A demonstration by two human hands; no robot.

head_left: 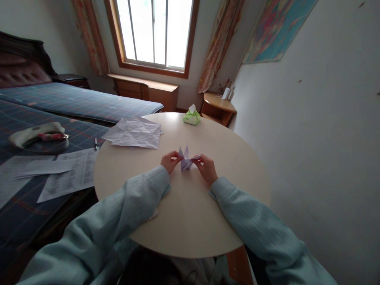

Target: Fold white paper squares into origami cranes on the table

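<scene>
Between my hands, over the middle of the round table [190, 221], is a small folded paper figure [186, 163] in pale lilac-white, with two pointed tips standing up. My left hand [170, 161] pinches its left side between thumb and fingers. On the other side, my right hand [207, 168] grips a flap that sticks out to the right. The underside of the figure lies close to the tabletop; whether it touches I cannot tell.
Creased paper sheets [136, 132] lie at the table's far left. A green tissue pack [191, 117] stands at the far edge. Left of the table, a bed [89, 105] holds printed sheets [71, 174], a pen [95, 143] and a white bag [38, 136]. A wall [320, 158] rises to the right.
</scene>
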